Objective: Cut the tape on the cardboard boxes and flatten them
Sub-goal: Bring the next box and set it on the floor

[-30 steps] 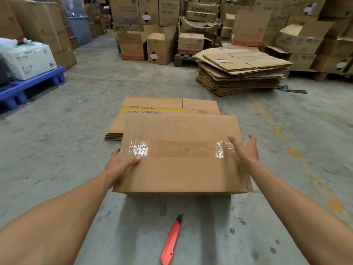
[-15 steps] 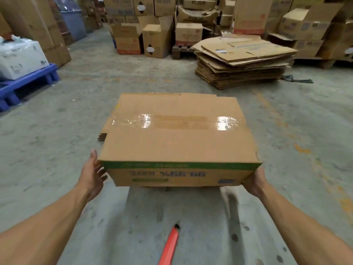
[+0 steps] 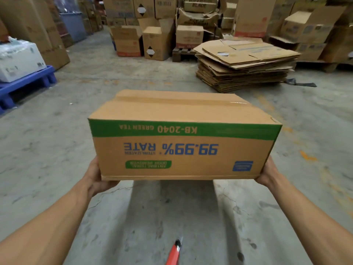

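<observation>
While the cardboard box (image 3: 183,150) is held off the concrete floor (image 3: 57,150) in front of the person, its printed side faces the camera upside down and the tape (image 3: 172,101) along its top seam looks whole, so this box is judged neither cut nor flattened. The left hand (image 3: 94,177) grips the lower left end and the right hand (image 3: 267,175) the lower right end; the fingers of both go behind or under the box, so I cannot tell how far they curl, only that they press on the cardboard and carry it. The red utility knife (image 3: 174,253) lies on the floor near the person, below the box and apart from both hands, with only its front part in view. No hand is free for it, so by my reading the box must first be set down, then the knife picked up, the seam slit and the flaps folded in.

Some of the job looks done already: a stack of flattened cardboard (image 3: 244,67) sits on the floor beyond the box to the right. Plenty remains, since many standing boxes (image 3: 156,41) line the back, several with flaps open.
</observation>
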